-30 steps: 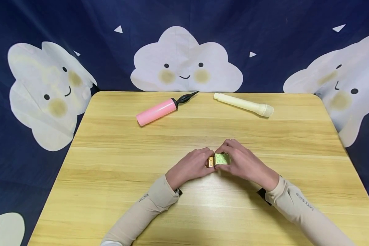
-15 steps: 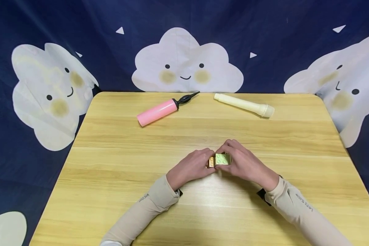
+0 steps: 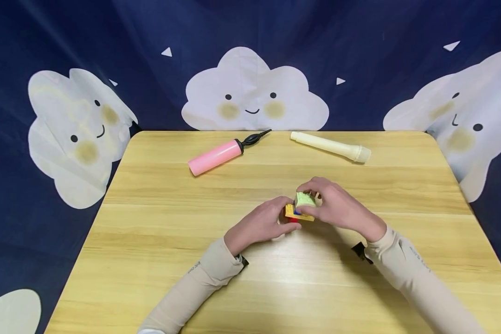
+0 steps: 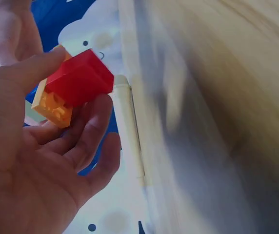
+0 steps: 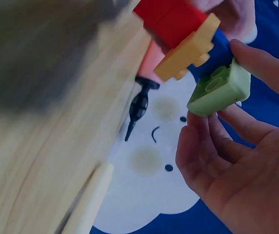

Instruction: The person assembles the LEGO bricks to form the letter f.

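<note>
My left hand (image 3: 263, 221) grips a red building brick (image 4: 83, 78) between thumb and fingers. Joined to it is an orange-yellow brick (image 5: 183, 51), with a blue brick (image 5: 215, 56) on its studded side. My right hand (image 3: 338, 204) pinches a light green brick (image 5: 222, 90) at the blue brick's end of the stack. The green brick sits offset from the blue one, and part of its hollow underside shows in the right wrist view. In the head view, the right fingers cover much of the blue brick. Both hands hold the bricks close together over the table.
Toward the back of the wooden table (image 3: 150, 260) lies a pink hand pump (image 3: 216, 157) with a black nozzle. A cream toy microphone (image 3: 331, 147) lies to its right. Behind the table hangs a dark blue cloth (image 3: 359, 28) with white clouds.
My right hand has risen and tilted with the green brick, which now shows at an angle. More of the orange-yellow brick is exposed, and red and blue bricks have come into sight.
</note>
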Demonstrator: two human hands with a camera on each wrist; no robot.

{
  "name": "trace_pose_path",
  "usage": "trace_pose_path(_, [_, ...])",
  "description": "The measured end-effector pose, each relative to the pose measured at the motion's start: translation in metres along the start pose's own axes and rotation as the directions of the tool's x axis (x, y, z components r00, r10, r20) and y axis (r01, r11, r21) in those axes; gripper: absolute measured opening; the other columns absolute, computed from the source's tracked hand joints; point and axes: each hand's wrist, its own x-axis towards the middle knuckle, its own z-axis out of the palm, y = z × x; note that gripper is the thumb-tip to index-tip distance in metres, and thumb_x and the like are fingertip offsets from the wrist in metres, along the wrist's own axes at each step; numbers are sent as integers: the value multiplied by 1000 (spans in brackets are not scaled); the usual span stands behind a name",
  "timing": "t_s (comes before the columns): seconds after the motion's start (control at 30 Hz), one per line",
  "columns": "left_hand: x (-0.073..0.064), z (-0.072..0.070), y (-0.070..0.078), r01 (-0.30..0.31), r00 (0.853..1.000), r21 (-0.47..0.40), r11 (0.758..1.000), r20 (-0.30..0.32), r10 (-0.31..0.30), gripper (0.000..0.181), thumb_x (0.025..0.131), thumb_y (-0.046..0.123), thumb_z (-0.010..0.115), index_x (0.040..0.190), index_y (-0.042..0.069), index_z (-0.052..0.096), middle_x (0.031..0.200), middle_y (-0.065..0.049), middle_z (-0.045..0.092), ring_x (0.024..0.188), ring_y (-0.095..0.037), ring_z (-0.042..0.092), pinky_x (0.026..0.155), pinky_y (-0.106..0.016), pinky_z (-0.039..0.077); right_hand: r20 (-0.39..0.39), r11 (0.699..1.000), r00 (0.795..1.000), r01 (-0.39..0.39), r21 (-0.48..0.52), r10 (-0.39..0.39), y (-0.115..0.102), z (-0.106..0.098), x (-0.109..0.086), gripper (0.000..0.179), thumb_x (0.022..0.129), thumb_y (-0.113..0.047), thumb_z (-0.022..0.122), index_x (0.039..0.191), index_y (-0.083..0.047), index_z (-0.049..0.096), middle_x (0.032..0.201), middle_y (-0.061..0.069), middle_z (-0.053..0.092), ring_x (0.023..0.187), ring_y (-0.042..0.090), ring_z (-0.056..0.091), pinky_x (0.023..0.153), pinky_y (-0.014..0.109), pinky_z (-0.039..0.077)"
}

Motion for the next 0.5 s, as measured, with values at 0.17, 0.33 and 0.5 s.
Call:
trace_pose_path(0.17, [3,0,-1,3,1000,-168,986,-4,-4,83,85,31,81,148,12,31,102,0,61,91,-15,63,80,-25,50,0,997,999,-50,62,51,10,-8,12,39,87,-20,80,119,-3,67,105,6,67,92,21,58,80,41,51])
trace_pose_path(0.33, [10,0,-6,-17,998,-245,969,-60,3,92,81,12,84,148,15,21,109,-8,57,97,-20,65,89,-33,53,-2,993,997,-74,96,75,15,-11,27,38,88,-20,78,120,-2,66,111,9,67,95,25,60,82,45,52])
trace_pose_path(0.5, [18,-2,-12,-20,994,-207,978,-106,-2,70,85,8,80,138,10,34,113,-12,58,101,-22,65,91,-34,53,-20,990,996,-84,116,87,27,-8,37,31,91,-20,74,117,-4,68,112,9,67,97,26,60,84,45,52])
